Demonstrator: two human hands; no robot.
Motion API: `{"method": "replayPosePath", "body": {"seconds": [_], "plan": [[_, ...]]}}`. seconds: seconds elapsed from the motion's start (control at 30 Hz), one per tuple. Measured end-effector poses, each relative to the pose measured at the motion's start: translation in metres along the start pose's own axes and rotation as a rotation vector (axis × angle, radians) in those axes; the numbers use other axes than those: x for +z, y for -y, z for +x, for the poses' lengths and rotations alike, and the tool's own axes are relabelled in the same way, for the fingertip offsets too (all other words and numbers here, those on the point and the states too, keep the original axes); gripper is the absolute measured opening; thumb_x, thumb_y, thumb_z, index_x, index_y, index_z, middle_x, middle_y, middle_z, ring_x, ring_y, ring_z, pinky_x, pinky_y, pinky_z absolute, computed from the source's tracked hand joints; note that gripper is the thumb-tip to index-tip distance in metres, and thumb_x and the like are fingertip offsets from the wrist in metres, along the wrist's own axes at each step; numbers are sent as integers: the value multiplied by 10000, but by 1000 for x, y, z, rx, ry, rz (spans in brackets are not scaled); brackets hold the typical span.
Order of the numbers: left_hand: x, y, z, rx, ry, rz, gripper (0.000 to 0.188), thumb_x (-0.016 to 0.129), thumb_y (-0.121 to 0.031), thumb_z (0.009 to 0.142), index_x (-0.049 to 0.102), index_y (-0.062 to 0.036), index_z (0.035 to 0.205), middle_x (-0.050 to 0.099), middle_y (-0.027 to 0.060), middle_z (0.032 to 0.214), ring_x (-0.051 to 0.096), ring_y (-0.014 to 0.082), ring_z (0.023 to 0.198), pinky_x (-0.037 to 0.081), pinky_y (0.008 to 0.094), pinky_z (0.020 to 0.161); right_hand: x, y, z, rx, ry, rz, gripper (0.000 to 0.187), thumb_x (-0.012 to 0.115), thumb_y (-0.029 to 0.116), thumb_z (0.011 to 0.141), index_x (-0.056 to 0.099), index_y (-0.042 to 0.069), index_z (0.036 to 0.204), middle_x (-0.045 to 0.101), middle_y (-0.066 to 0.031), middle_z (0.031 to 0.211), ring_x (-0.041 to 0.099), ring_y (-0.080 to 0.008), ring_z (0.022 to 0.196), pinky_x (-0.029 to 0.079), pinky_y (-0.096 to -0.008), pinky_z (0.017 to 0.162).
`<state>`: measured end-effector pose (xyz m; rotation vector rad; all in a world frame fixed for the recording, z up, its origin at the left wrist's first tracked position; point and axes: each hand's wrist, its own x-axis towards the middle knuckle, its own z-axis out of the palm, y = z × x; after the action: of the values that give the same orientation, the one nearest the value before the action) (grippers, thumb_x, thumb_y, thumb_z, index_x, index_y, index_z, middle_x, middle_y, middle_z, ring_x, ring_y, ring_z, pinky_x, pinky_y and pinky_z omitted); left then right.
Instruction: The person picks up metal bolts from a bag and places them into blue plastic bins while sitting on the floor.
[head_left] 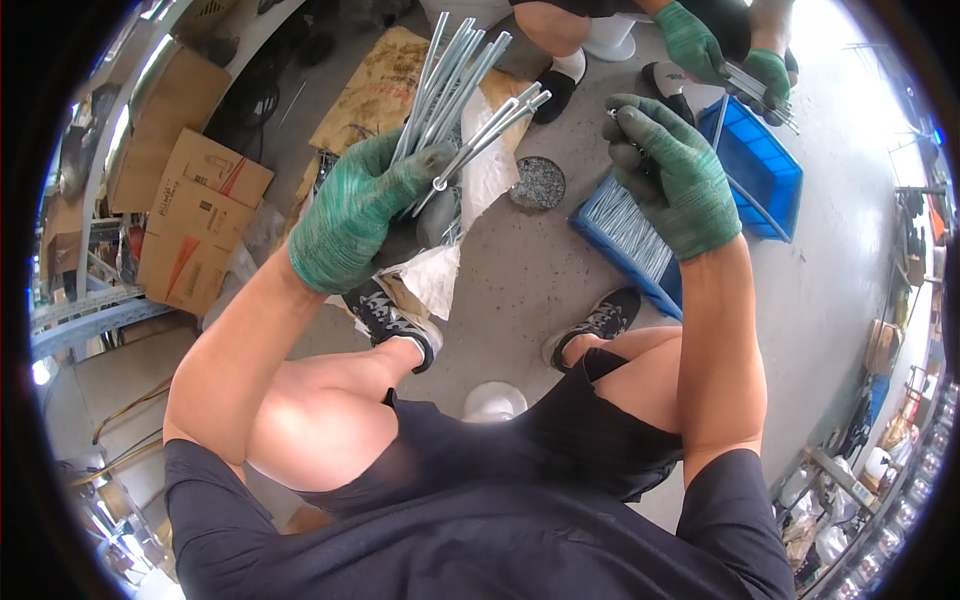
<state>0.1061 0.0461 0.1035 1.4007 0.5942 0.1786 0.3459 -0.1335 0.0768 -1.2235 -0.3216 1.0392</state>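
Note:
My left hand (345, 215), in a green glove with dark fingertips, is closed around a bundle of thin silvery metal rods (455, 75). The rods fan out upward, and a few lean to the right over the thumb. A small ring-like piece (440, 184) shows at the lower end of one rod. My right hand (675, 175), gloved the same way, is raised apart from the bundle. Its thumb and fingers pinch a small shiny metal piece (613, 113), too small to name. Below it, a blue bin (655, 297) holds many similar rods.
A round container of small metal pieces (540, 183) stands on the floor between my hands. Another blue bin (775, 185) lies farther right. A co-worker's gloved hands (690, 42) hold rods at the top right. Cardboard boxes (195, 225) stand at the left.

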Motion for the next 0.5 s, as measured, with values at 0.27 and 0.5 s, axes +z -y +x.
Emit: {"method": "replayPosePath", "body": {"seconds": [0.27,0.5], "plan": [[-11,-4,-5,-147,88,-103,371,714,-384,955,644,-40,1075,593,-24,795,521,59,626,394,202,529,-19,-25,33,70,-44,-61,303,634,193,998,664,7,1236,667,-39,965,556,-78,711,418,-215,586],[2,-14,-10,-159,98,74,321,673,-370,972,620,-54,995,586,-2,689,530,78,579,408,233,537,7,6,-5,106,131,79,308,510,122,969,623,15,1234,692,-87,1016,655,-124,811,555,-231,707]]}}
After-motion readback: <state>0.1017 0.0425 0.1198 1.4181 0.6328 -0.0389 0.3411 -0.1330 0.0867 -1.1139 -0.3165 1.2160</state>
